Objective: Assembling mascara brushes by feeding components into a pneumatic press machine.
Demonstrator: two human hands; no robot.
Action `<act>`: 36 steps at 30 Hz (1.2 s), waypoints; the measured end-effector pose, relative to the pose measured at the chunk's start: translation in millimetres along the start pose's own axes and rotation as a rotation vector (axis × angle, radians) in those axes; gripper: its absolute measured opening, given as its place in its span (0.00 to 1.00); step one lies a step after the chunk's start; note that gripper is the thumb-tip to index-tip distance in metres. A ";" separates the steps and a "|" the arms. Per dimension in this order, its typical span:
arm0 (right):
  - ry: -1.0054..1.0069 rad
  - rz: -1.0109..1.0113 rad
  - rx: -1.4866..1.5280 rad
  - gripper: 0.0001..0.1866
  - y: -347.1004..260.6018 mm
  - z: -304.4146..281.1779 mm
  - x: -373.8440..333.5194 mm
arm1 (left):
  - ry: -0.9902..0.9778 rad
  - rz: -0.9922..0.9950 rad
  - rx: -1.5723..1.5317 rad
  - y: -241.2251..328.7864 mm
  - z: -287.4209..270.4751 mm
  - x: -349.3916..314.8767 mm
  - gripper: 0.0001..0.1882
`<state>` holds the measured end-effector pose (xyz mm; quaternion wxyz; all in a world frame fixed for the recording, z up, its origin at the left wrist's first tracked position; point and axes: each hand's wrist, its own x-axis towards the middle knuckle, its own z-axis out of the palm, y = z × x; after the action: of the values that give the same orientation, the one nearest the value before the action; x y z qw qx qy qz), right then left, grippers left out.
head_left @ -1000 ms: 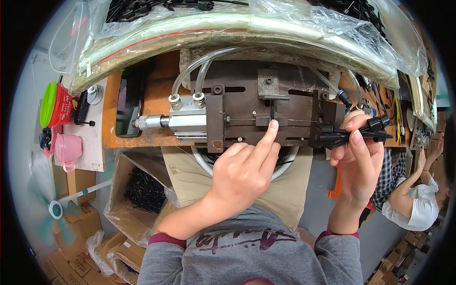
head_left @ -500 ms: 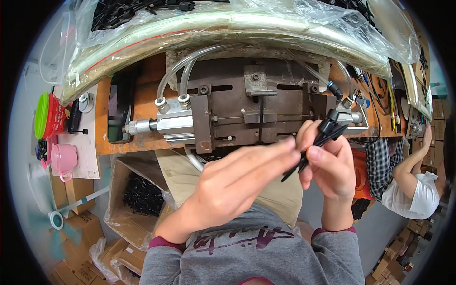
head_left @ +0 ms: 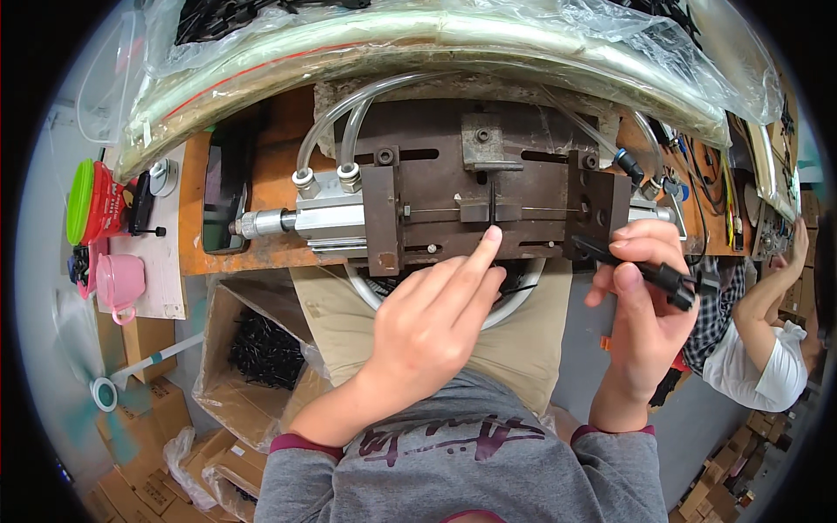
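My left hand (head_left: 427,315) reaches to the middle of a dark metal clamping fixture (head_left: 436,187), index finger stretched out and the other fingers loosely bent. The fingertip is at the near end of a thin black piece (head_left: 493,202), which stands in the narrow gap between two small metal jaws (head_left: 475,212); whether it touches cannot be made out. To the right of the fixture, my right hand (head_left: 645,318) is closed round a bundle of slender black plastic pieces (head_left: 667,281), thicker heads pointing right. Their exact kind is unclear.
Silver air cylinders (head_left: 330,218) with clear hoses flank the fixture. Behind it lies a plastic-wrapped roll (head_left: 418,48). An open carton (head_left: 253,349) of black pieces stands lower left. A pink cup (head_left: 119,283) is at left; another person (head_left: 758,349) sits at right.
My left hand has left the bundle and moved to the fixture's centre, where a black piece now sits between the jaws. My right hand has shifted right and turned with the bundle.
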<state>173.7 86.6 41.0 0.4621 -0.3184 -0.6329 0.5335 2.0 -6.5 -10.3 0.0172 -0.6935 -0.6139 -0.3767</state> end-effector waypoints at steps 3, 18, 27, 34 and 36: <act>0.019 -0.122 -0.161 0.08 0.7 1.4 -1.8 | -0.035 0.012 0.098 0.2 3.6 2.5 0.15; 0.053 -0.614 -0.852 0.20 12.3 3.0 -13.5 | -0.080 -0.015 0.113 -2.0 0.0 6.0 0.14; -0.053 -0.666 -0.880 0.20 16.2 1.5 -17.4 | -0.091 -0.466 -0.890 7.2 -19.7 -2.6 0.14; -0.132 -0.847 -0.881 0.21 26.9 12.0 -15.0 | -0.036 -0.812 -1.655 7.2 -30.6 -12.0 0.17; -0.149 -0.871 -0.873 0.21 27.5 14.4 -14.0 | -0.020 -0.629 -1.409 8.0 -25.3 -10.2 0.18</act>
<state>163.1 74.8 10.9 0.4188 -0.1525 -0.8951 0.0087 -3.4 -29.3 5.8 -0.5418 -0.3368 -0.3973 -0.6597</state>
